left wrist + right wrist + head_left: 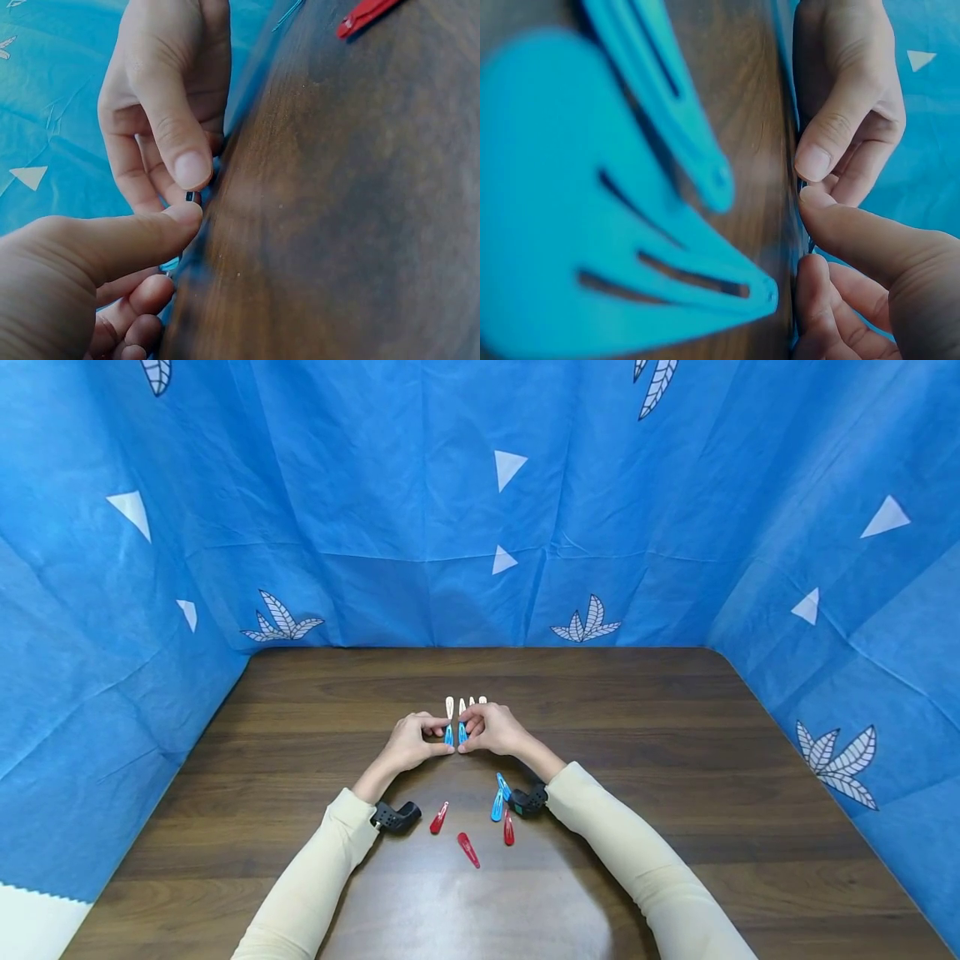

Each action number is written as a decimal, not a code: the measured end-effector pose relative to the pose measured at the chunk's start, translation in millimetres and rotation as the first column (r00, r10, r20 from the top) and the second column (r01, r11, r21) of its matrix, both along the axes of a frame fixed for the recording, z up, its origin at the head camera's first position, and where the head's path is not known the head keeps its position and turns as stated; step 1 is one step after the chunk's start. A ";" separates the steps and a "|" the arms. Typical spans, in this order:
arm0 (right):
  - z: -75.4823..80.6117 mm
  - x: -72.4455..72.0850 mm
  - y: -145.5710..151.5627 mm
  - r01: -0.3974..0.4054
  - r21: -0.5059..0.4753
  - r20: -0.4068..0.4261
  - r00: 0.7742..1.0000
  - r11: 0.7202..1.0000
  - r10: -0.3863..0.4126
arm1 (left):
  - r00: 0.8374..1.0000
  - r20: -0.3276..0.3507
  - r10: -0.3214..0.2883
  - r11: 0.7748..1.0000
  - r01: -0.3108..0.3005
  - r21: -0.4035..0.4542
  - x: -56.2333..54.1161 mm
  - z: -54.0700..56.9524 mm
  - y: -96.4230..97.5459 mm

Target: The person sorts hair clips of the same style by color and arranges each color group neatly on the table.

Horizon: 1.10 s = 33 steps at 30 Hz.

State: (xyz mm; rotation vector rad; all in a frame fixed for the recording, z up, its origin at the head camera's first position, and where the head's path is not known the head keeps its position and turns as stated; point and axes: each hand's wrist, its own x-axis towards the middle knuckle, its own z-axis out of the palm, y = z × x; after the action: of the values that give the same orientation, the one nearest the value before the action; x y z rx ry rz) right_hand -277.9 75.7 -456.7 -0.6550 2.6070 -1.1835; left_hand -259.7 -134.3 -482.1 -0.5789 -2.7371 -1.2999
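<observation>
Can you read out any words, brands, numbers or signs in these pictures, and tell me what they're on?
No text can be read anywhere.
Blue cloth: only printed leaves and white triangles.
Blue hair clips, red hair clips, white hair clips: no legible lettering.
Black wrist cameras: any marking is too small to read.

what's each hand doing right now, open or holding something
Left hand: closed, pinching a blue teardrop-shaped snap hair clip.
Right hand: closed, pinching a second blue snap hair clip beside it.
</observation>
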 end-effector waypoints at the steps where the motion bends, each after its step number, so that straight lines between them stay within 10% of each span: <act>1: 0.4 0.5 -0.5 0.001 0.001 0.001 1.000 1.000 -0.001 | 1.000 0.004 0.000 1.000 0.000 -0.003 0.0 0.1 -0.2; 33: -1.4 -1.5 -0.1 -0.018 0.005 -0.012 1.000 1.000 0.019 | 1.000 -0.020 0.023 0.998 -0.024 -0.054 2.1 -2.3 0.9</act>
State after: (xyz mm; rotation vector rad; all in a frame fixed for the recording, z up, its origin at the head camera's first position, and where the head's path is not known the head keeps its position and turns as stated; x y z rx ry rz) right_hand -279.4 75.6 -458.1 -0.6860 2.6075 -1.1706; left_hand -257.6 -133.4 -484.4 -0.5592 -2.7625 -1.2119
